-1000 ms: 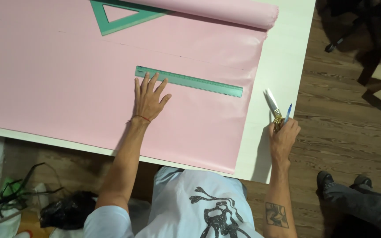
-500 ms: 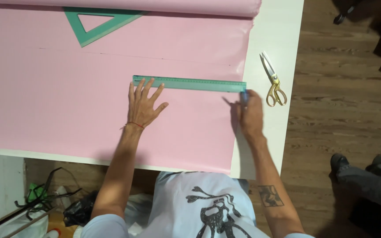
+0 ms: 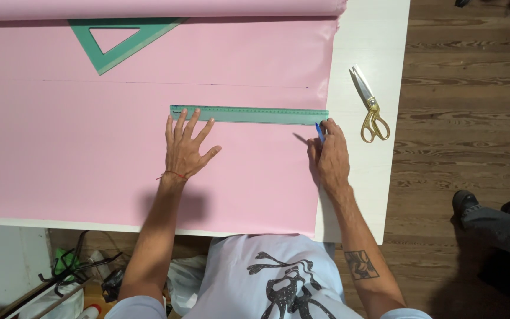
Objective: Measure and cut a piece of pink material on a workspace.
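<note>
A wide pink sheet [image 3: 90,165] covers most of a white table [image 3: 373,35]; its far end is still rolled up. On the sheet lies a long green ruler [image 3: 255,114]. My left hand [image 3: 185,147] is spread flat, fingertips on the ruler's left end. My right hand [image 3: 329,155] holds a blue pen [image 3: 320,132], tip against the ruler's lower edge near its right end. A thin drawn line crosses the sheet above the ruler.
A green set square [image 3: 119,41] rests on the sheet at the far left. Gold-handled scissors [image 3: 368,106] lie on the bare table strip to the right. Another person's shoes and legs [image 3: 491,212] are on the wooden floor at right. Cables and clutter sit under the table.
My right hand left the table edge, where the scissors now lie, and brought the pen to the ruler's right end. My left hand stays on the ruler.
</note>
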